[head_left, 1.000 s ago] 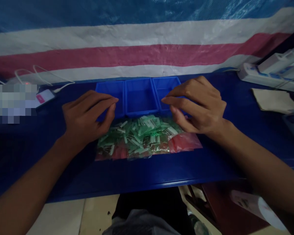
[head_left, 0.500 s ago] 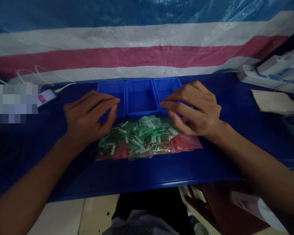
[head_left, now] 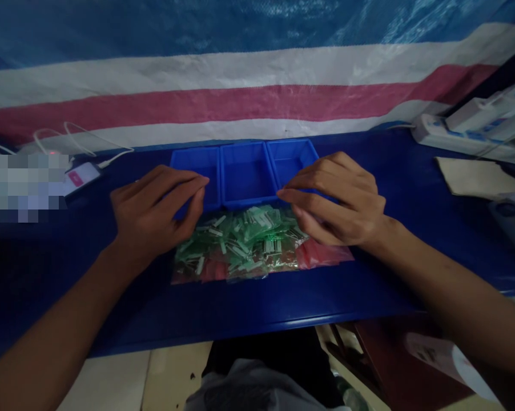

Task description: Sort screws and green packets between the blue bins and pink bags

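My left hand (head_left: 152, 208) hovers by the left blue tray (head_left: 196, 160), thumb and index fingertips pinched together with nothing visible between them. Over the right blue tray (head_left: 290, 160) and the right end of the bags is my right hand (head_left: 341, 200). Its fingers are curled, the thumb close under the index finger, and no object shows in it. Between the hands sits the middle blue tray (head_left: 246, 174), its inside bare. In front of the trays lies a pile of clear green bags (head_left: 255, 225) with small white strips and thin pieces inside. Red bags (head_left: 321, 254) show at the pile's lower edge.
A phone (head_left: 81, 177) with a white cable lies at the left, beside a blurred-out patch. On the right are a white power strip (head_left: 437, 131), a beige flat piece (head_left: 467, 177) and a greyish device (head_left: 512, 214). A striped sheet (head_left: 257, 103) hangs behind the blue table (head_left: 261, 302).
The view has shifted slightly. Both hands keep nearly the same pose and place, and the trays and bags stay as they were.
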A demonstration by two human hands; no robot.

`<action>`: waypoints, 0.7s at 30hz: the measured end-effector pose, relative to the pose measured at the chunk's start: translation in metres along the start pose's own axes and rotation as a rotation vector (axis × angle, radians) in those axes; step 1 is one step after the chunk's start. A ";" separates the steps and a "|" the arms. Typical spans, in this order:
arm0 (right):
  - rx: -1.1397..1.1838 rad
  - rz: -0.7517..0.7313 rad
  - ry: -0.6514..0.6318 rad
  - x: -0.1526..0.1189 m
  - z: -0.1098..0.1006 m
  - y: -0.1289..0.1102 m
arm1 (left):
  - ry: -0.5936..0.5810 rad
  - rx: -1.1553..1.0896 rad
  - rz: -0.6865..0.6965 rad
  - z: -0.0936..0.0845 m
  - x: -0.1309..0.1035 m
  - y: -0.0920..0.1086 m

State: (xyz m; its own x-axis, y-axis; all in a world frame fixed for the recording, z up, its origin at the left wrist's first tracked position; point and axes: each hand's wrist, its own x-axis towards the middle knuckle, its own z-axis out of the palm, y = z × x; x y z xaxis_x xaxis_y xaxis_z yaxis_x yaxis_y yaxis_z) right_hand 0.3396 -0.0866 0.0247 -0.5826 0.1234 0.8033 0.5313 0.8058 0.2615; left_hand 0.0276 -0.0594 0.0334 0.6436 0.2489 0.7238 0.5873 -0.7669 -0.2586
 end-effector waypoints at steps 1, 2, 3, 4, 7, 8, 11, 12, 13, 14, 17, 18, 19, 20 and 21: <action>0.009 -0.006 -0.003 0.000 0.000 0.000 | -0.007 -0.003 -0.009 0.000 0.000 0.000; 0.017 -0.015 -0.006 -0.001 0.000 0.000 | -0.010 -0.009 -0.007 0.001 -0.001 0.001; 0.023 -0.025 -0.010 -0.001 0.001 0.000 | -0.012 -0.016 -0.008 0.001 -0.001 0.001; 0.028 -0.036 -0.013 -0.001 0.000 0.000 | -0.016 -0.021 -0.014 0.002 -0.001 0.002; 0.044 -0.048 -0.011 0.001 -0.001 -0.005 | -0.033 -0.030 -0.012 0.001 0.000 0.004; 0.052 -0.042 -0.010 0.002 -0.002 -0.008 | -0.053 -0.026 -0.028 0.000 0.001 0.005; 0.113 -0.027 -0.045 0.006 -0.005 -0.017 | -0.081 -0.031 -0.043 -0.001 0.001 0.005; 0.137 -0.033 -0.064 0.007 -0.006 -0.020 | -0.077 -0.039 -0.039 -0.001 0.001 0.005; 0.160 -0.042 -0.081 0.008 -0.006 -0.023 | -0.064 -0.050 -0.026 -0.001 0.001 0.004; 0.175 -0.052 -0.091 0.009 -0.006 -0.025 | -0.055 -0.061 -0.016 0.000 0.000 0.004; 0.168 -0.044 -0.112 0.007 -0.001 -0.029 | -0.043 -0.059 -0.002 0.000 0.000 0.002; 0.158 -0.028 -0.117 0.006 0.000 -0.030 | -0.043 -0.052 0.005 0.000 0.000 0.002; 0.149 -0.012 -0.119 0.005 0.002 -0.031 | -0.044 -0.043 0.009 -0.001 0.000 0.002; 0.141 0.001 -0.120 0.004 0.003 -0.031 | -0.049 -0.034 0.008 -0.001 0.000 0.003; 0.135 0.010 -0.124 0.004 0.004 -0.032 | -0.052 -0.024 0.012 -0.002 0.000 0.003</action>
State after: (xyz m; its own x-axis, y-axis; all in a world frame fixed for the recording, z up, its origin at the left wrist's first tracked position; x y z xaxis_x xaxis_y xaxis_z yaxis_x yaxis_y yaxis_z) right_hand 0.3183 -0.1094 0.0173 -0.6533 0.1954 0.7314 0.4550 0.8735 0.1730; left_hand 0.0286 -0.0628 0.0338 0.6756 0.2689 0.6865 0.5676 -0.7840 -0.2515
